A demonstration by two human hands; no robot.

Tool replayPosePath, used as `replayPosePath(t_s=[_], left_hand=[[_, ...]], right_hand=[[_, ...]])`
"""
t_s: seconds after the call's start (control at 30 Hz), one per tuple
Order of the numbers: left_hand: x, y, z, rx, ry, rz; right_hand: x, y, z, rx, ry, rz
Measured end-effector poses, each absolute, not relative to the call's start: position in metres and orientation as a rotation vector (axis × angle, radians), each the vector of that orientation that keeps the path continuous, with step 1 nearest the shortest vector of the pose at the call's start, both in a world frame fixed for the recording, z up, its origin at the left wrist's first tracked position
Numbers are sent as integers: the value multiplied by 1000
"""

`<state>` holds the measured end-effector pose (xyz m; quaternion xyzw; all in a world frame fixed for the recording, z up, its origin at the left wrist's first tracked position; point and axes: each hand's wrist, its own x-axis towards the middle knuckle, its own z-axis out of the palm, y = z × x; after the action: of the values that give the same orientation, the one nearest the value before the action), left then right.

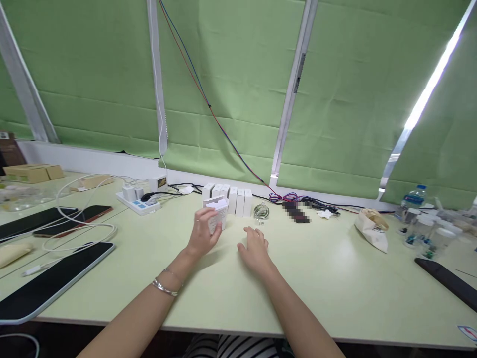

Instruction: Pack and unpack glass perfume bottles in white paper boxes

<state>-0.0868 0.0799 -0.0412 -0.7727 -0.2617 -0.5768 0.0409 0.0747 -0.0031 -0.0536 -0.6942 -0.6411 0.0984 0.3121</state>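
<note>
My left hand [203,232] is closed round a small white box [217,211] with its top flap open, held just above the pale green table [328,278]. A silver bracelet sits on that wrist. My right hand [254,247] rests on the table beside it, fingers curled loosely downward, holding nothing. Behind the held box stands a row of several small white boxes [234,199]. A small clear glass object [261,212] lies right of the row.
A white power strip [137,203] with chargers and white cables sits left of the boxes. Phones and a large tablet [48,283] lie at the left. A black cable bundle [298,205], a cloth pouch [370,228], bottles and jars [421,226] are at the right.
</note>
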Motion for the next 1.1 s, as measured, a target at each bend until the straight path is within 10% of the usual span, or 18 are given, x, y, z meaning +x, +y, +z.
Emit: replayPosePath(t_s=[0.27,1.1], left_hand=[[-69,57,-47,-3373,-939,-640],[-72,62,-56,-3417,-1120,-653]], right_hand=[[80,4,-64,-1850,-1605,211],[182,110,-70,-2101,-1168,207]])
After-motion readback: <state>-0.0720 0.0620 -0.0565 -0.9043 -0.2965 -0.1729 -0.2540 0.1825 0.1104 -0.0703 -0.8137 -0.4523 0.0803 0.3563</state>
